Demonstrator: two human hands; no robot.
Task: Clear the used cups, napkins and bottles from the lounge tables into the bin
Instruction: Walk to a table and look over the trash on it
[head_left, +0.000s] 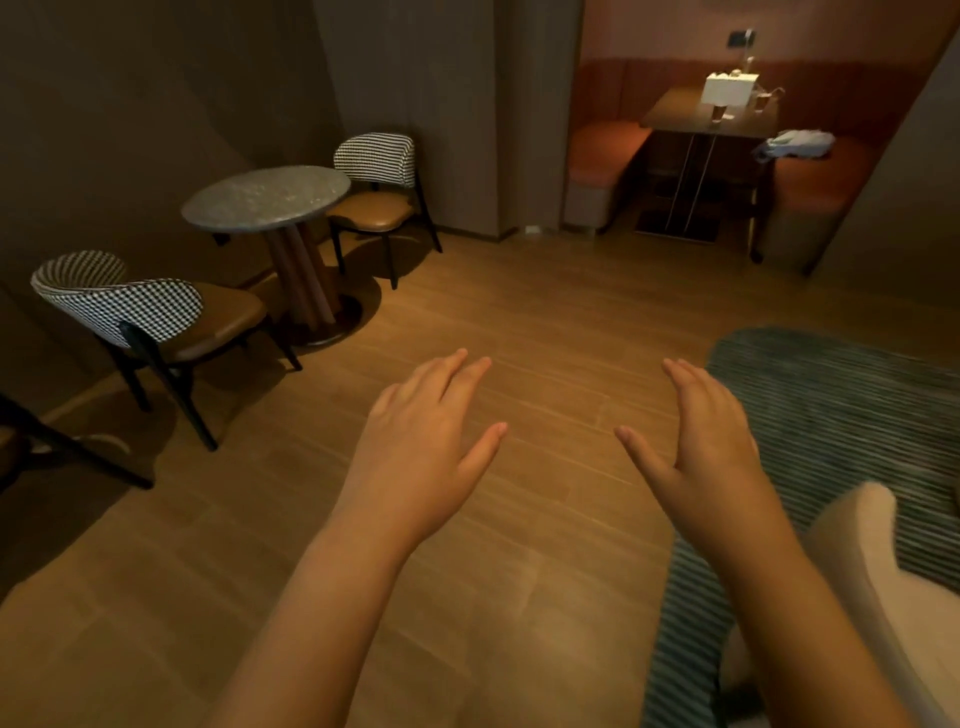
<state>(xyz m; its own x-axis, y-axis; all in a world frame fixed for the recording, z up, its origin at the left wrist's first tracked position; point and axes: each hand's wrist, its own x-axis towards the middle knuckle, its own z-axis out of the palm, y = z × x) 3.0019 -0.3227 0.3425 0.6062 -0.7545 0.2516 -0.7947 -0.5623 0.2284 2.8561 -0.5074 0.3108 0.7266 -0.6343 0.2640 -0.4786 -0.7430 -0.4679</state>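
My left hand (423, 447) and my right hand (701, 441) are held out in front of me above the wooden floor, fingers straight and spread, holding nothing. A round stone-topped table (267, 197) stands at the left with a bare top. Far off at the upper right, a dark booth table (691, 111) carries a white box-shaped object (727, 88) and what look like small cups or glasses (761, 101); they are too small to make out. No bin is in view.
Two chairs with checked backs (124, 306) (376, 158) flank the round table. Orange booth seats (602, 150) sit beside the far table, with a pale cloth bundle (795, 143) on the right seat. A striped dark rug (841, 410) and a pale cushion (878, 566) lie at the right.
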